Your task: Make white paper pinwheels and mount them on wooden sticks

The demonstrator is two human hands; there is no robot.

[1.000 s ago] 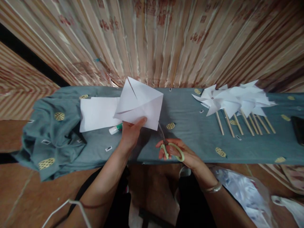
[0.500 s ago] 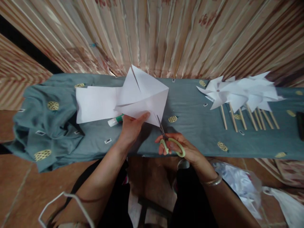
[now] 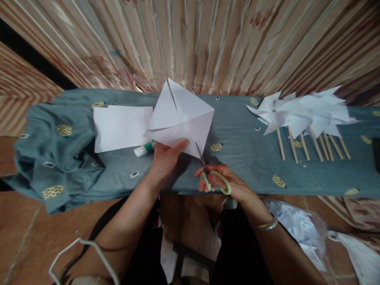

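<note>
A white square of paper is pinched at its near edge by my left hand, thumb on top and fingers hidden beneath. Slits run inward from its far and left corners. My right hand grips scissors with pale green handles. Their blades are at the paper's near corner, pointing in toward its middle. To the left of the held square lie white paper sheets, partly overlapped by it. A glue stick with a white cap and green body lies beside my left hand, partly covered.
Several white paper pinwheels on wooden sticks lie overlapping at the right. The narrow table has a grey-green cloth, bunched up at the left. A curtain hangs behind. A plastic bag sits below, at right.
The view has shifted slightly. Both hands keep their grips on the paper and scissors, and the blades stay at the near corner with little visible movement.
</note>
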